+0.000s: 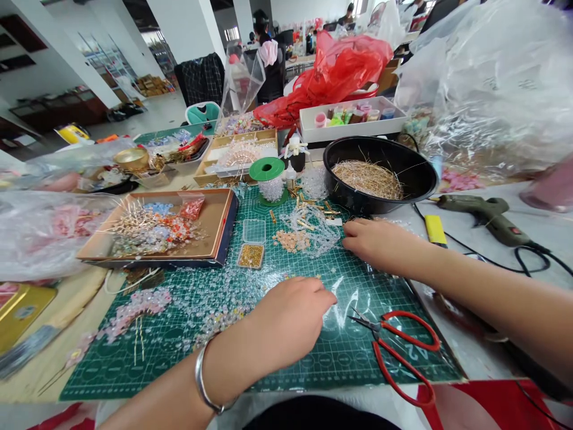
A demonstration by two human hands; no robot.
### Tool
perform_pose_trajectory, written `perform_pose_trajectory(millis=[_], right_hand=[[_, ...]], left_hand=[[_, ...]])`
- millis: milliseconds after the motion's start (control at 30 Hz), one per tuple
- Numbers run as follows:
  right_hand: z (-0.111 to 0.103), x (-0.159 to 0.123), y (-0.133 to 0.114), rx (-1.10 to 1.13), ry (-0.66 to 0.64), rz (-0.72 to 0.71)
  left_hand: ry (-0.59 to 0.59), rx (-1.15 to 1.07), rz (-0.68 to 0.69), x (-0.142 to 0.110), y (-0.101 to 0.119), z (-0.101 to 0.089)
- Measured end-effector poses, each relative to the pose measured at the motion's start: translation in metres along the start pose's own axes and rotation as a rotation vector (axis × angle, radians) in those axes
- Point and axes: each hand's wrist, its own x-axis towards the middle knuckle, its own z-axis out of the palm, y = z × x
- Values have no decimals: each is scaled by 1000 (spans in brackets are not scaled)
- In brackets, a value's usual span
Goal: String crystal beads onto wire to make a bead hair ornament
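Observation:
My left hand (286, 316), with a silver bangle on its wrist, rests knuckles-up on the green cutting mat (313, 358), fingers curled down among clear beads (215, 298); what they pinch is hidden. My right hand (380, 242) reaches across to a heap of clear and peach beads (308, 236) at the mat's far side, fingers bent onto the mat. Red-handled scissors (398, 352) lie just right of my left hand. A pink beaded hairpiece (134, 307) lies at the mat's left.
A black bowl of straw-like wire (380, 173) stands behind my right hand. A glue gun (487, 215) lies at right. A tray of ornaments (156, 230), a small box of gold beads (250, 255), a green spool (267, 170) and plastic bags (492, 89) surround the mat.

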Motion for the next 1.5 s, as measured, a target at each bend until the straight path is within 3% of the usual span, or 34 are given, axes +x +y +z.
perform_pose_trajectory(millis=[133, 300, 433, 500, 567, 633, 733, 1033, 1200, 1333, 1500], right_hand=[[-13, -3, -2, 142, 36, 48], [-50, -16, -16, 384, 150, 308], [-81, -22, -26, 620, 187, 417], [-95, -23, -30, 718, 201, 423], [-106, -22, -35, 802, 209, 422], [-111, -23, -40, 891, 206, 423], [-110, -26, -45, 1033, 202, 443], [-85, -47, -55, 1313, 229, 557], [-82, -54, -53, 1381, 275, 557], [-97, -54, -53, 1419, 383, 517], [-147, -28, -62, 1383, 592, 405]], left_hand=[[11, 15, -49, 13, 4, -9], [118, 78, -178, 26, 5, -24], [296, 109, -303, 29, -2, -47], [451, -61, -288, 33, -5, -56], [538, -396, -182, 38, -5, -60], [476, -726, -46, 44, -2, -58], [366, -900, 13, 48, 4, -51], [456, -613, -55, 40, 3, -43], [359, -486, -38, 43, -5, -39], [228, -447, -25, 59, -21, -29], [256, -423, -69, 88, -47, -21]])
